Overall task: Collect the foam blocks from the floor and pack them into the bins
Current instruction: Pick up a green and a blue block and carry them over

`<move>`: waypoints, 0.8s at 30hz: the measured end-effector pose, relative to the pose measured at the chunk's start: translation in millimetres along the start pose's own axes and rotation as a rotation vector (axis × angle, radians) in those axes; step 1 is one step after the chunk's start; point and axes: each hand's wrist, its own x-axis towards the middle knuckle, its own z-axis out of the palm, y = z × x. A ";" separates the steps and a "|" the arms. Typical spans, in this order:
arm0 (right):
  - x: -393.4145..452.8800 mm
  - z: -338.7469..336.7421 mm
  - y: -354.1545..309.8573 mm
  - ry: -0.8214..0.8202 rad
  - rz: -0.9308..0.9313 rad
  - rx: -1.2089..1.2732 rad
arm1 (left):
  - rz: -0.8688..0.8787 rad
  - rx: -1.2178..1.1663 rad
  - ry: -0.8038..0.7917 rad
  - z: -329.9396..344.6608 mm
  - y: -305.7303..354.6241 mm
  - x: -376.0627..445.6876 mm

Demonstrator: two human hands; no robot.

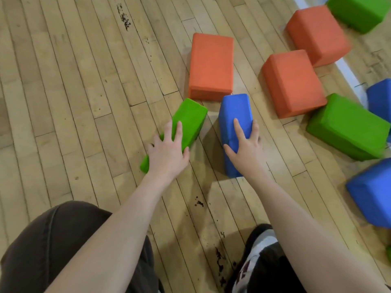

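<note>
Left hand curled over the near end of a green rectangular foam block, thumb on one side, fingers across the top. Right hand gripping a blue rectangular foam block standing on edge, thumb on its left face, fingers wrapped over the top and right side. Both blocks down on the pale wooden plank floor, side by side with a narrow gap between.

Just beyond them, flat on the planks, an orange foam block; to its right a second orange foam block and a third farther off. Beside the second orange one, touching, a larger green foam block.

Cut off by the frame edge: another green block at top right, two blue blocks on the right. Right-hand blocks smeared by blur. Dark scuff marks on the planks near a patterned shoe. No bins within view.
</note>
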 end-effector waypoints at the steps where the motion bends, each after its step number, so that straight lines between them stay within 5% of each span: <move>1: 0.3 -1.4 -0.2 0.004 0.001 0.014 | 0.009 -0.010 0.008 -0.5 0.4 0.4; 8: -27.2 -75.3 -38.7 -0.008 -0.020 0.221 | -0.030 -0.131 0.073 -80.1 7.9 -30.8; 15: -93.0 -243.7 -114.2 0.028 -0.143 0.341 | -0.152 -0.240 0.184 -244.8 10.5 -128.2; 24: -221.7 -446.5 -210.7 -0.189 -0.265 0.278 | -0.393 -0.340 0.155 -437.5 -14.4 -320.6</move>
